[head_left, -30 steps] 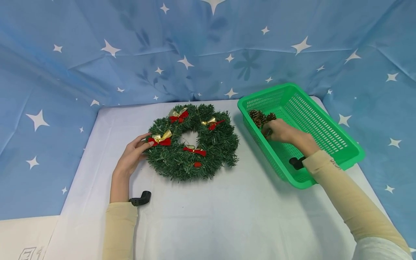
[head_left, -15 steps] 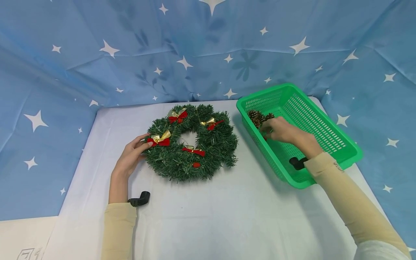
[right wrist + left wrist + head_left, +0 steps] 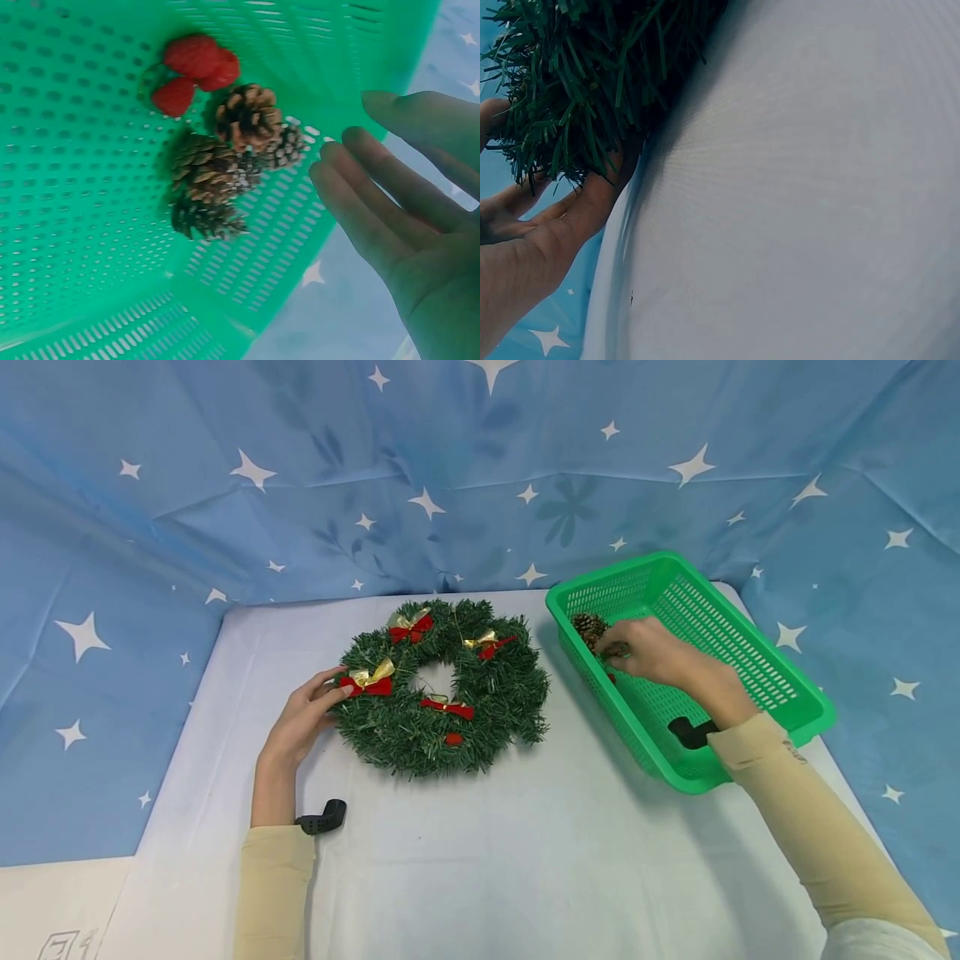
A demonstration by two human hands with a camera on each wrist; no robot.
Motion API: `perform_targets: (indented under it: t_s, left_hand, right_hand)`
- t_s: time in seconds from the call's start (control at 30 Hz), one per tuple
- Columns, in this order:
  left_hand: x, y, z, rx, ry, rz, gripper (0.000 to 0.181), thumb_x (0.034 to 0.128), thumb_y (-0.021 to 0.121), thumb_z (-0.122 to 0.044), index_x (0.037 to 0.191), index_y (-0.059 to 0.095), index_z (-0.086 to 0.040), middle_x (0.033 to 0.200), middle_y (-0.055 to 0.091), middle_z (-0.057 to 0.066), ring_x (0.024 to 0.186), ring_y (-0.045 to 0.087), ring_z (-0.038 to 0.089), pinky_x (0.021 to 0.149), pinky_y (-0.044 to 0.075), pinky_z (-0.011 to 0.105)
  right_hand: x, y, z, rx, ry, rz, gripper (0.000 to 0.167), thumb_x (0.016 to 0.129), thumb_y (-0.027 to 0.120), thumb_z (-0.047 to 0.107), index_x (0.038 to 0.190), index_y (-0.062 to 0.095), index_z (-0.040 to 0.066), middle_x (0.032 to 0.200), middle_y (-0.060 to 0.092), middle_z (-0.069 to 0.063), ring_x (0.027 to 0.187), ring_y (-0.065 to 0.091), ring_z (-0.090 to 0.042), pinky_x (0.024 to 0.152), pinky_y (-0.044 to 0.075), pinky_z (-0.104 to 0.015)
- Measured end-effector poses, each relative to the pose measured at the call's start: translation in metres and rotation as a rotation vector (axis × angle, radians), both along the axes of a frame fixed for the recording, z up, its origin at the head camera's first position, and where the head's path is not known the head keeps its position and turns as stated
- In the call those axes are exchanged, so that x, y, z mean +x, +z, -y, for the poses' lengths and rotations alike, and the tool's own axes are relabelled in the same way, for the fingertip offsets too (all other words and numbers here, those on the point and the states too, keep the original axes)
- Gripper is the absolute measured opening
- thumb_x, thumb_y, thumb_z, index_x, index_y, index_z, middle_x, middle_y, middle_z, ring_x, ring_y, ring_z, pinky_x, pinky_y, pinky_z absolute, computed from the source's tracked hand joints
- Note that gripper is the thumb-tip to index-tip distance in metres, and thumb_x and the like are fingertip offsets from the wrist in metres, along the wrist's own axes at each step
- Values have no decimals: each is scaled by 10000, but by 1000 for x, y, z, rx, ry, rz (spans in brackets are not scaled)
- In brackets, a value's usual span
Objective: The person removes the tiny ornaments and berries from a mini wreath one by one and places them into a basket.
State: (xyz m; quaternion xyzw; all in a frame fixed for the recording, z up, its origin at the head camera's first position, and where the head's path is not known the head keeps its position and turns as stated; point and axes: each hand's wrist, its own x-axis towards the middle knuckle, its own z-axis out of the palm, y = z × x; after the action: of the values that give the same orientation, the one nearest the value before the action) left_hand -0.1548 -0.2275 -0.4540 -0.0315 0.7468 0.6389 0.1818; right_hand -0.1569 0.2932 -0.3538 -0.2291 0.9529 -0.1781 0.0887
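Observation:
A green wreath [image 3: 495, 693] with red-and-gold bows [image 3: 371, 681] lies on the white table. My left hand [image 3: 300, 714] grips its left edge, thumb by a bow; in the left wrist view the fingers [image 3: 592, 199] reach beneath the foliage [image 3: 577, 90]. Over the green basket [image 3: 757, 652], my right hand [image 3: 656, 652] hovers near several pine cones [image 3: 588, 628]. The right wrist view has its fingers [image 3: 382, 180] extended and holding nothing, apart from the pine cones [image 3: 202, 169]. Red raspberry-like ornaments [image 3: 199, 64] lie beside these cones.
The basket's raised rim [image 3: 630, 739] surrounds the right hand's area. A blue star-patterned cloth [image 3: 465, 527] hangs behind the table and along its sides. White tabletop [image 3: 480, 860] extends in front of the wreath.
My right hand has risen slightly from the pine cones and its fingers have spread. A bit of red now shows beneath it. The left hand and wreath stay put.

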Motion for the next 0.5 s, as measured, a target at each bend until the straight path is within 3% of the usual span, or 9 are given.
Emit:
perform_targets:
  t_s: [0.23, 0.5]
  left_hand:
    - [-1, 0, 0, -4, -5, -1, 642, 1051, 605, -367, 1617, 356, -194, 1499, 429, 94, 1237, 467, 140, 870, 485, 299]
    - [0, 0, 0, 7, 4, -1, 624, 1053, 605, -340, 1608, 372, -179, 1448, 461, 60, 1221, 474, 138, 870, 490, 295]
  right_hand:
    - [4, 7, 7, -7, 40, -73, 209, 891, 735, -56, 1083, 768, 20, 1062, 721, -174, 800, 674, -256, 672, 537, -408]
    - [11, 18, 20, -25, 68, -90, 229, 896, 721, -68, 1112, 754, 3, 1102, 714, -188, 757, 659, -220, 667, 521, -396]
